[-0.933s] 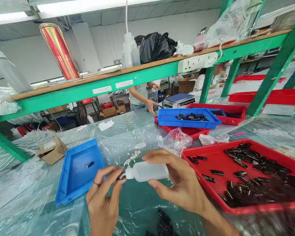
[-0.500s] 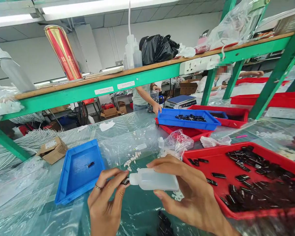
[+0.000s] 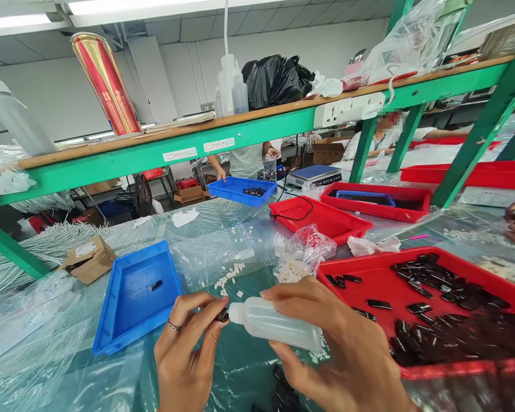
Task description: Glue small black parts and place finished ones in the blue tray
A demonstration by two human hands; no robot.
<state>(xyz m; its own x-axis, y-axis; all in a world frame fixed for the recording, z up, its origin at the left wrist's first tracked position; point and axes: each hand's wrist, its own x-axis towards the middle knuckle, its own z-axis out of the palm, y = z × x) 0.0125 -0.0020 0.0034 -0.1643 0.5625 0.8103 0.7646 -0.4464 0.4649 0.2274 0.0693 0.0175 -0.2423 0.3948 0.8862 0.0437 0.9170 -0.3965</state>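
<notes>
One finished clip (image 3: 157,284) lay in the blue tray (image 3: 124,320) while the left hand (image 3: 184,355) pinched another black clip (image 3: 222,315) against the squeeze bottle (image 3: 274,323) gripped by the right hand (image 3: 347,355), dozens waiting in the red tray (image 3: 467,363).

Bright, even light falls from the ceiling tube lamps (image 3: 111,7), which blow out to white; glare streaks the clear plastic sheeting (image 3: 223,229); wide-angle distortion bends the green shelf (image 3: 240,134), edges blur, shadows stay faint

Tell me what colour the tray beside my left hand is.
Blue. The tray, holding one small dark part, sits just beyond the left hand; the head view shows it plainly.
</notes>
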